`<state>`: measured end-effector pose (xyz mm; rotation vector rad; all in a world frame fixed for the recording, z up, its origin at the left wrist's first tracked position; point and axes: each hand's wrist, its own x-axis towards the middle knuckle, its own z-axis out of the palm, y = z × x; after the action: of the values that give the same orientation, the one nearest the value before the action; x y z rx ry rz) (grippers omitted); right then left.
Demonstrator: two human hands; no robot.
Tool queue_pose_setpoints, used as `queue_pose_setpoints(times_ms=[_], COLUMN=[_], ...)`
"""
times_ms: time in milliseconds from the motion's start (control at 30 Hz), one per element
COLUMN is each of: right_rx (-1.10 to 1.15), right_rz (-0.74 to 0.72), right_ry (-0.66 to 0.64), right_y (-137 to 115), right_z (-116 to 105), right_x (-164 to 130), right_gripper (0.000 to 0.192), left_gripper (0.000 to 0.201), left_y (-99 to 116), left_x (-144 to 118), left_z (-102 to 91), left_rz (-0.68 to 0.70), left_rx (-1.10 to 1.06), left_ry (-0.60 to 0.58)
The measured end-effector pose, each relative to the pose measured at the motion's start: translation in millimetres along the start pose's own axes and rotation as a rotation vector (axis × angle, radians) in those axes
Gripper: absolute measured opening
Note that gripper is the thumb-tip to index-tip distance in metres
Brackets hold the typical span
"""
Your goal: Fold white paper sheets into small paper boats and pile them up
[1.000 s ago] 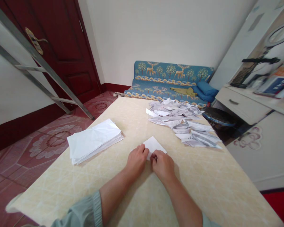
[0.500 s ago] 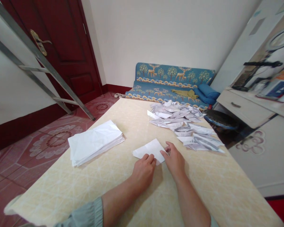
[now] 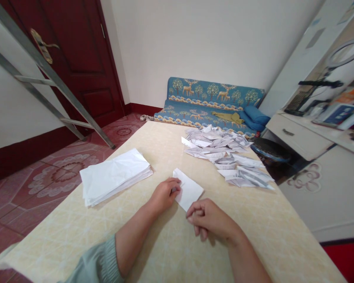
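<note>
Head view: folded paper point(image 3: 188, 191) between left hand point(image 3: 164, 193), right hand point(image 3: 208, 218), touching both.

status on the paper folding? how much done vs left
Done: a heap of folded papers lies on the far right of the table. In hand: one folded sheet, with the left hand pressing its left edge and the right hand at its near corner. Left: a thick stack of flat sheets on the left. It looks like plenty remains; neither pile can be counted.
</note>
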<state>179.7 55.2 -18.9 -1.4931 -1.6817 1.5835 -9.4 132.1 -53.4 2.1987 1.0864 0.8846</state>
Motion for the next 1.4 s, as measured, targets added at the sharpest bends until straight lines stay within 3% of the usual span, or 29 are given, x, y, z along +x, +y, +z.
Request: queue_pose_setpoints(times_ms=[100, 167, 300, 433, 600, 867, 1000, 1200, 1400], right_rx=[-0.087, -0.171, -0.375, -0.447, -0.581, -0.908, -0.975, -1.009, -1.008], right_rz=[-0.307, -0.488, -0.637, -0.509, -0.41, -0.374, -0.357, -0.29, -0.064], right_ry=[0.473, 0.635, 0.504, 0.336, 0.201, 0.215, 0.293, 0.452, 0.584], right_y=[-9, -11, -9, -7, -15, -31, -38, -42, -17], right_z=[-4, -3, 12, 17, 1, -13, -14, -21, -41], right_x=[7, 13, 26, 41, 65, 119, 131, 118, 77], right_gripper=[0.017, 0.019, 0.036, 0.042, 0.043, 0.035, 0.032, 0.016, 0.013], left_gripper=[0.028, 0.037, 0.042, 0.04, 0.041, 0.04, 0.042, 0.034, 0.027], left_y=[4, 10, 19, 15, 10, 9, 8, 9, 5], left_x=[-1, -2, -5, -5, -5, -6, -7, -11, -9], left_z=[-1.0, -0.8, 0.9, 4.8, 7.2, 8.9, 9.9, -2.9, -8.3], left_rz=[0.081, 0.16, 0.204, 0.168, 0.214, 0.207, 0.244, 0.174, 0.13], left_rx=[-0.091, -0.149, -0.204, -0.188, -0.284, -0.342, -0.306, -0.051, 0.109], left_ry=[-0.081, -0.175, -0.27, -0.253, -0.284, -0.278, -0.251, -0.134, -0.034])
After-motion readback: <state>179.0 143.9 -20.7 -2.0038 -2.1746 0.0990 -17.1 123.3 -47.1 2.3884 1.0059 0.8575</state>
